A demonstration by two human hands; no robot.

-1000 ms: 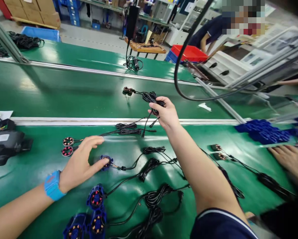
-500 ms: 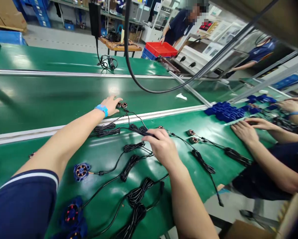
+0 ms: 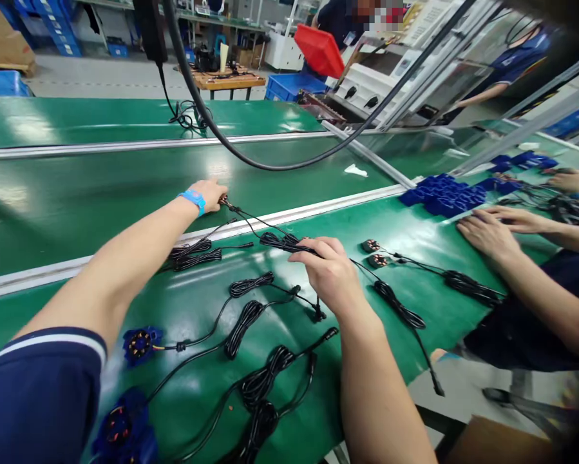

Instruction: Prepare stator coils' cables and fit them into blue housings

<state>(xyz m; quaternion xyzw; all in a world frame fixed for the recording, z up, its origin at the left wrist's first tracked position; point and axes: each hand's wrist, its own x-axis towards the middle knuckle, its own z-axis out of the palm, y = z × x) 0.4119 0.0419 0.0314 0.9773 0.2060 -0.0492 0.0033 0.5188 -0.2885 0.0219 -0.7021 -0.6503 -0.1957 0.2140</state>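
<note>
My left hand (image 3: 210, 195), with a blue wristband, is closed around small round copper-wound coils at the end of a black cable, over the green belt. My fingers largely hide the coils. Between thumb and fingers of my right hand (image 3: 332, 270) is the bundled black cable (image 3: 282, 241) running from those coils. Below my hands lie other coiled cables (image 3: 245, 327), some joined to blue plastic housings with round coils (image 3: 142, 345). Two bare coils (image 3: 378, 260) lie to the right of my right hand, with their cable bundles stretching rightward.
A pile of blue plastic housings (image 3: 446, 195) sits at the right, beside a co-worker's hands (image 3: 489, 235). A thick black cable (image 3: 270, 166) hangs in a loop across the view. A white scrap (image 3: 355, 170) lies on the belt. Behind, a person holds a red bin (image 3: 319, 51) above a blue bin (image 3: 289, 86).
My left hand has gone from spread fingers beside the coils to closed around them. My right hand and the cable bundle shifted slightly right. In the background, the red bin was lifted and tilted.
</note>
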